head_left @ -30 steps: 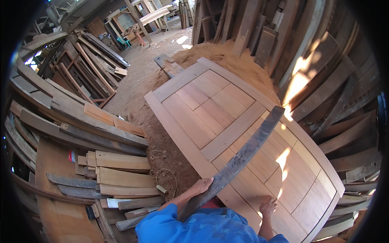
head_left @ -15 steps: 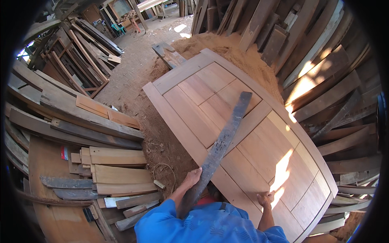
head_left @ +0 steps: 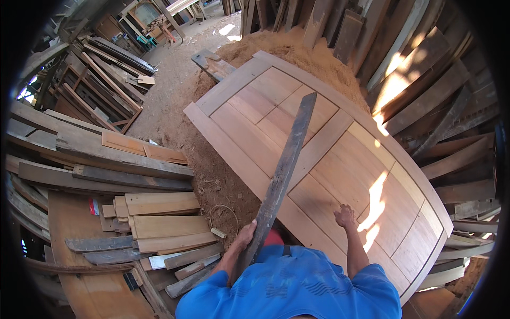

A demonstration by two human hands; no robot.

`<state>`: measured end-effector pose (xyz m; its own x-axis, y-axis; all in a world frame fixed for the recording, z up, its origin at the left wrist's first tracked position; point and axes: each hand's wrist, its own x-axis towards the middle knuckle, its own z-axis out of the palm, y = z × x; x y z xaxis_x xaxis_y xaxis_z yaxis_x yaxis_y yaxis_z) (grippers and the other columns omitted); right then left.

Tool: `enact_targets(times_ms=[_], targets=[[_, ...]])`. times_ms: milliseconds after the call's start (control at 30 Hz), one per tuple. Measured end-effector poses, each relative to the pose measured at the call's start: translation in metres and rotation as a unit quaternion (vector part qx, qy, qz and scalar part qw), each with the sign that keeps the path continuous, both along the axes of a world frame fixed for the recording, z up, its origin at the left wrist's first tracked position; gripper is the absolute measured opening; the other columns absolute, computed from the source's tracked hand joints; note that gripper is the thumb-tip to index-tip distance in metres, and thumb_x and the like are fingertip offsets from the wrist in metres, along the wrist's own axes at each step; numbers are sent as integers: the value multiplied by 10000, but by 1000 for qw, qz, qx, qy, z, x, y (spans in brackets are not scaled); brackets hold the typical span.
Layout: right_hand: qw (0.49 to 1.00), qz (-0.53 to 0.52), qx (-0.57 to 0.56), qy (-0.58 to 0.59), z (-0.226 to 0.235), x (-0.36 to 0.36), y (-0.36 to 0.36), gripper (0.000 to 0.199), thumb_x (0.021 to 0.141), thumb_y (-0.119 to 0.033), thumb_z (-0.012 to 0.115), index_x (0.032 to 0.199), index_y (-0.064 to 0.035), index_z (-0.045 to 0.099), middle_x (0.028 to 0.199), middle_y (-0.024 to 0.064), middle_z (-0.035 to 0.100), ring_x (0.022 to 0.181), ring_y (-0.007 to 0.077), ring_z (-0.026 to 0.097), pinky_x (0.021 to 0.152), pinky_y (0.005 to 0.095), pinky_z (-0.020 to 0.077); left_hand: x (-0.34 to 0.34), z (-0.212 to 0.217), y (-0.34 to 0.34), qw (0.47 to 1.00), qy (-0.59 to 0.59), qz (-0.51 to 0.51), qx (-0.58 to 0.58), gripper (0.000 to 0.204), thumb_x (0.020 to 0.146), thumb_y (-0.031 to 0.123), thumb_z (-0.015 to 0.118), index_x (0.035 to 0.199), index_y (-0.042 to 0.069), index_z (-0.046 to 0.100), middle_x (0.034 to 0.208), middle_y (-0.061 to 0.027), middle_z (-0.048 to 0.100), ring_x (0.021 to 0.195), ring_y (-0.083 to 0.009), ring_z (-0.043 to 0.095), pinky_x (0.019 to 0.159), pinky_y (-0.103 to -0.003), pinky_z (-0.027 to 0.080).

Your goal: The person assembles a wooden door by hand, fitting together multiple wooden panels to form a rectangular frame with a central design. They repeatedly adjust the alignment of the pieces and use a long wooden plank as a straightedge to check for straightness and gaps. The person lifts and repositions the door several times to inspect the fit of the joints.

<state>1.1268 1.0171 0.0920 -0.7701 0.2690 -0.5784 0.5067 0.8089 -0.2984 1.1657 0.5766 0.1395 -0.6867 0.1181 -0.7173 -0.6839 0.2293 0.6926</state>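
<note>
My left hand (head_left: 246, 234) is wrapped round the near part of a long, dark, worn plank (head_left: 285, 165). The plank slants away from me over a pale wooden door (head_left: 324, 186), its far end above the upper panels; I cannot tell whether it touches them. Its lower end is lost against my blue shirt. Over the middle of the door is my right hand (head_left: 346, 217), empty, with its fingers partly spread and slightly bent. Whether those fingers touch the wood cannot be made out. The door is built of framed panels and has a curved right edge.
Short boards (head_left: 172, 223) lie stacked on a brown panel (head_left: 74, 223) at the left. Long planks (head_left: 133, 159) lie beyond them. A sawdust heap (head_left: 297, 50) borders the door's far side, with leaning boards (head_left: 404, 85) along the right. A notched timber (head_left: 212, 65) sticks out past the door's far corner.
The plank has swung more upright in the view and turned to show a narrower face. My right hand has moved forward over the door, its fingers opening out. The whole view has shifted slightly.
</note>
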Motion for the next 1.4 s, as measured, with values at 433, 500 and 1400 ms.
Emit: enact_targets(times_ms=[433, 500, 1400], targets=[[996, -26, 23, -84, 6, -128, -181, 886, 866, -496, 632, 1524, -65, 223, 1558, 292, 199, 1405, 522, 236, 1142, 558, 270, -46, -12, -145, 995, 95, -3, -38, 700, 1009, 599, 323, 1145, -4, 652, 984, -87, 698, 936, -180, 622, 844, -353, 482], [992, -60, 69, -81, 3, -126, -199, 940, 865, -516, 630, 1537, -42, 173, 1562, 315, 153, 1402, 531, 232, 1145, 526, 271, -54, -5, -176, 997, 70, -5, -45, 669, 1025, 560, 313, 1172, -5, 639, 1015, -133, 703, 980, -220, 634, 872, -371, 474], [943, -238, 116, -201, -71, -247, -213, 804, 845, -541, 574, 1448, -41, 395, 1523, 273, 308, 1384, 443, 345, 1101, 575, 324, -361, 31, -420, 938, 134, 19, -320, 629, 986, 565, 409, 966, -15, 652, 903, -286, 656, 921, -406, 657, 806, -458, 487]])
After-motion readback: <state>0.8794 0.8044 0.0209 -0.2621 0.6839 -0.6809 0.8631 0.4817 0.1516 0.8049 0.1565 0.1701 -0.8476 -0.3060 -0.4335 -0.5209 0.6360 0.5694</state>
